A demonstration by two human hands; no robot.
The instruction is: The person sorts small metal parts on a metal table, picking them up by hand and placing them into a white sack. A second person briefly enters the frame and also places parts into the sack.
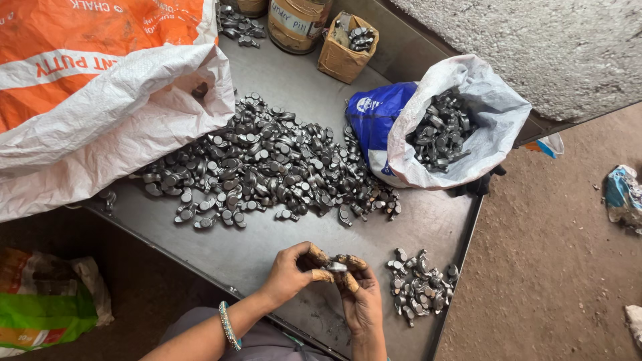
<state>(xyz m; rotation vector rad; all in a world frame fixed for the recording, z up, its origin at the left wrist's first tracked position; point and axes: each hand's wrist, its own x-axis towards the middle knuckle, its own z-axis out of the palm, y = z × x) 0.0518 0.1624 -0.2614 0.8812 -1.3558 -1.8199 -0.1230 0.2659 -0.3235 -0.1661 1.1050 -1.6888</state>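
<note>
Head view: your left hand (pixel 289 273) and right hand (pixel 360 297) pinch one small metal piece (pixel 336 267) between taped fingertips — hard, dense, likely slick; grasp its ends.

Dark grey metal parts (pixel 267 160), orange-white sack (pixel 100 73), blue-white bag (pixel 428 127).

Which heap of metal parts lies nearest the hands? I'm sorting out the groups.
The small heap, right beside the right hand; the big heap lies farther up the tray, beyond the left hand.
</note>
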